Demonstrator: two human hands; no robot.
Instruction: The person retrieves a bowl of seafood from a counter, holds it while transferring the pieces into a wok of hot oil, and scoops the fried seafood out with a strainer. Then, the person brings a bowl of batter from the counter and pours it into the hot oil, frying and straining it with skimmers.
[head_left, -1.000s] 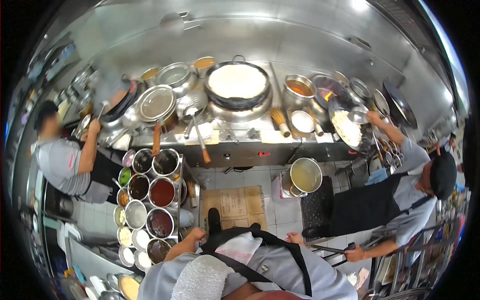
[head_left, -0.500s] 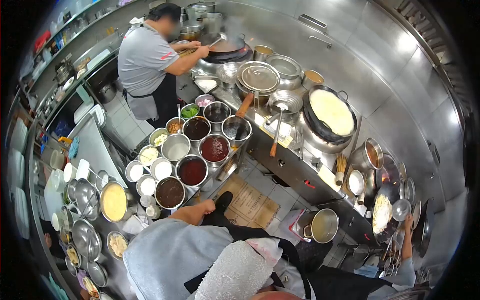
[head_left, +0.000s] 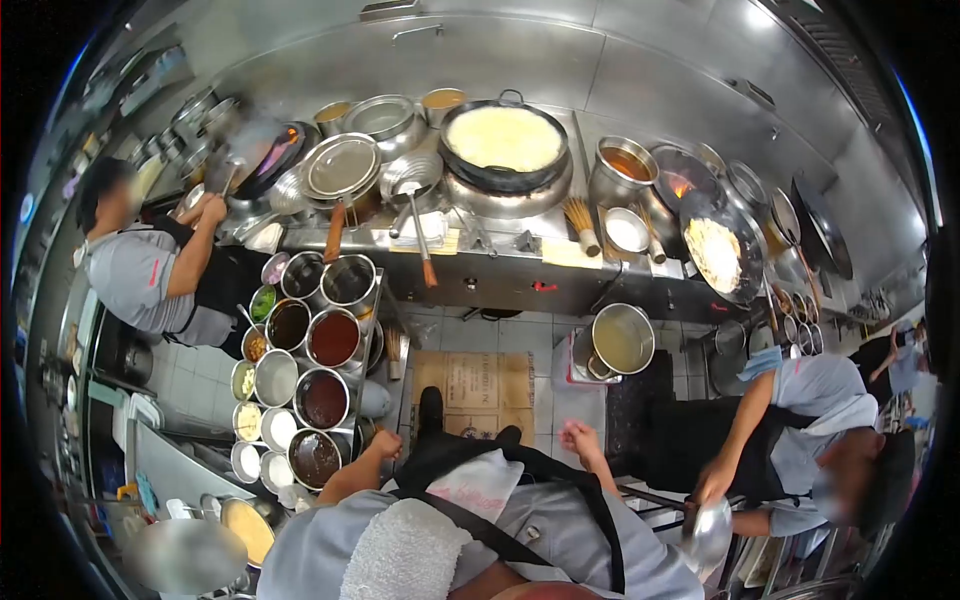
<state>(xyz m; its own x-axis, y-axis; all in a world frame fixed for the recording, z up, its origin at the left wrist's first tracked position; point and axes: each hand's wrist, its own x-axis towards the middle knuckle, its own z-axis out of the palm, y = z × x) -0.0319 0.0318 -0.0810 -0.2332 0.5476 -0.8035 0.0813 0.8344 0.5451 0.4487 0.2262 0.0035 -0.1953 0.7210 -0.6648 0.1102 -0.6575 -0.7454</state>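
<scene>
My left hand is low in front of me, right of the rack of sauce pots. Its fingers are curled, and whether anything is inside them cannot be made out. My right hand is raised over the floor, below the pot of yellowish liquid, with its fingers bent and partly spread; nothing shows in it. Neither hand touches a pot. Straight ahead, a large wok of pale yellow liquid sits on the stove. A ladle with a wooden handle rests on the counter left of it.
At the left, a person works at a wok. On the right, another person holds a metal bowl. A wok of pale food stands at the right burner. Flattened cardboard lies on the floor.
The view swung left, then back. My right hand has risen and its fingers have loosened. The person on the right has let go of the ladle at the wok and now holds a metal bowl.
</scene>
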